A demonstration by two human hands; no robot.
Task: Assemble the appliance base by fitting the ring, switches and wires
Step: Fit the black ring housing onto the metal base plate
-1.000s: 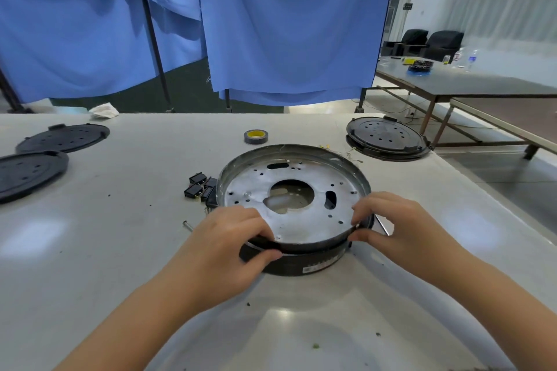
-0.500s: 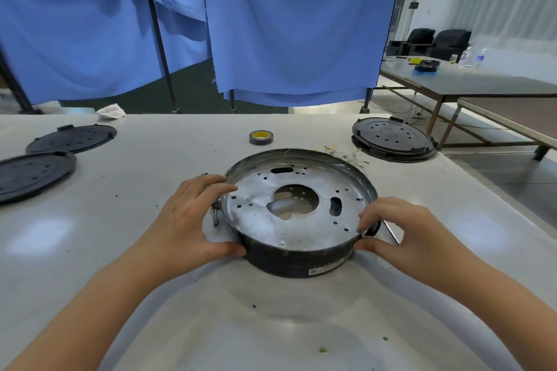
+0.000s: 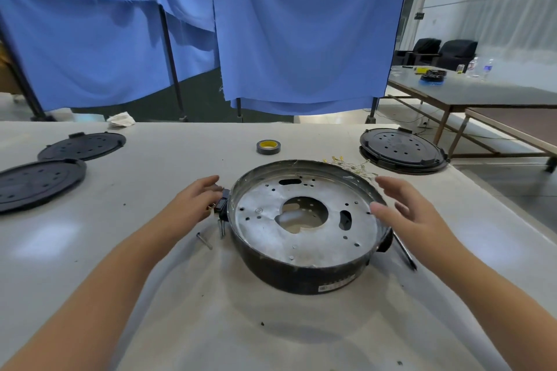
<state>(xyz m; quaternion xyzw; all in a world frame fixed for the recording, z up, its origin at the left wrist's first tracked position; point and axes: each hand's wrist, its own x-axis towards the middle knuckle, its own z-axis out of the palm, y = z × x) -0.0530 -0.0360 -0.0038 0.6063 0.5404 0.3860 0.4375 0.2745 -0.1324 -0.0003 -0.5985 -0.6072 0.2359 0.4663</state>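
The appliance base (image 3: pixel 301 277) is a black round shell in the middle of the table. A silver metal ring plate (image 3: pixel 304 238) with several holes sits in its top. My left hand (image 3: pixel 193 205) lies at the base's left side, fingers spread over the small black switches (image 3: pixel 222 207), which it partly hides. My right hand (image 3: pixel 407 211) hovers open just above the ring's right rim, touching nothing. A tangle of thin wires with yellow ends (image 3: pixel 354 164) lies behind the base on the right.
A tape roll (image 3: pixel 268 147) sits behind the base. Black round lids lie at far left (image 3: pixel 81 146), at left (image 3: pixel 36 184) and at right (image 3: pixel 402 150). A loose screw (image 3: pixel 205 241) and a dark tool (image 3: pixel 405 253) flank the base. The table edge runs along the right.
Both hands have let go of the base. My left hand has moved back to the switches and my right hand has lifted off the rim and opened. The ring now sits level.
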